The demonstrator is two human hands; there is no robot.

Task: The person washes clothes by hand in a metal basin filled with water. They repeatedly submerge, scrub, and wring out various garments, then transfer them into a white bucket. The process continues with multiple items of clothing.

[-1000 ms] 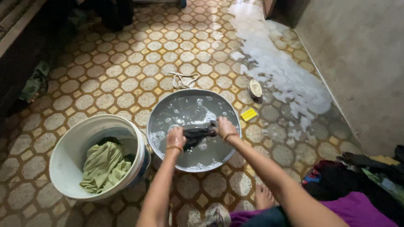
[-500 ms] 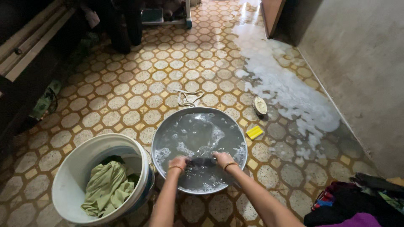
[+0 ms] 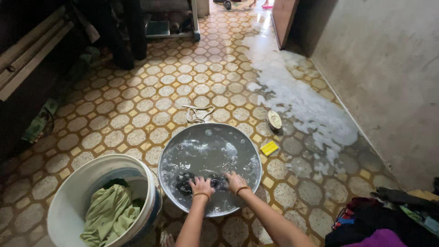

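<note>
Both hands press a dark cloth [image 3: 194, 182] down into the soapy grey water of a round metal basin [image 3: 167, 151] that sits on the patterned tile floor [image 3: 137, 105]. The left hand [image 3: 201, 186] lies flat with fingers spread over the middle of the bundle; the right hand [image 3: 234, 181] rests just beside it, fingers also splayed, palm down on the cloth's right end, and neither hand looks closed round the fabric. The cloth sits low at the near side of the basin, mostly under water. To do this dunking well, I judge the palms should keep the whole bundle under, pushing evenly so trapped air and suds work out, and stay well inside the rim so water does not slop over onto the floor, where foam [image 3: 302, 105] already spreads toward the wall. A white bucket [image 3: 68, 201] holding a pale green cloth [image 3: 109, 212] stands touching the basin's left side, and a yellow soap bar [image 3: 269, 147] lies just right of it
</note>
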